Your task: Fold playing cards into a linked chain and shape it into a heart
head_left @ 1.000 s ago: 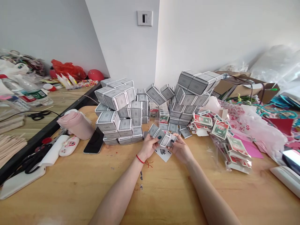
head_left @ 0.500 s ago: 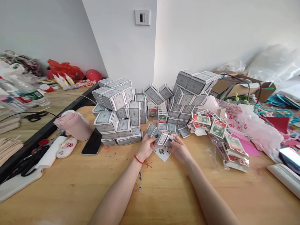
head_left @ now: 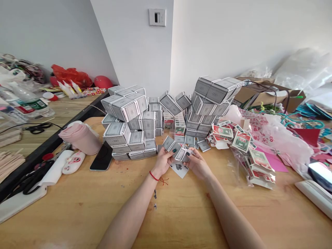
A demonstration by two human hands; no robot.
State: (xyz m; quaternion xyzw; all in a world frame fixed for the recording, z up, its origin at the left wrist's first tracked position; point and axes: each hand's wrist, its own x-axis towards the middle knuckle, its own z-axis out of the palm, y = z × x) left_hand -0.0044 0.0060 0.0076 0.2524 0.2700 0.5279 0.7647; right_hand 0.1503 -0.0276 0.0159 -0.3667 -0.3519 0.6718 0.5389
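Observation:
Between my two hands are grey patterned playing cards (head_left: 178, 154), folded along their length. My left hand (head_left: 164, 162) pinches their left part, thumb on top. At the right end, my right hand (head_left: 197, 163) grips the cards between thumb and fingers. Just beneath them an ace of spades (head_left: 179, 169) lies face up on the table. Behind my hands stand stacks of boxes folded from the same cards, a left stack (head_left: 129, 121) and a taller right stack (head_left: 211, 103). Loose card pieces (head_left: 190, 140) lie in front of the gap between the stacks.
Left of the stacks are a black phone (head_left: 101, 156), a pink cup (head_left: 80, 137) and a white mouse (head_left: 74, 162). On the right lie opened card cartons (head_left: 241, 141), plastic bags (head_left: 280, 135) and a white case (head_left: 315, 195). A cardboard box (head_left: 269, 95) stands behind.
The cards between my hands have tilted slightly and their right part looks more closed together. Both hands stay in nearly the same place.

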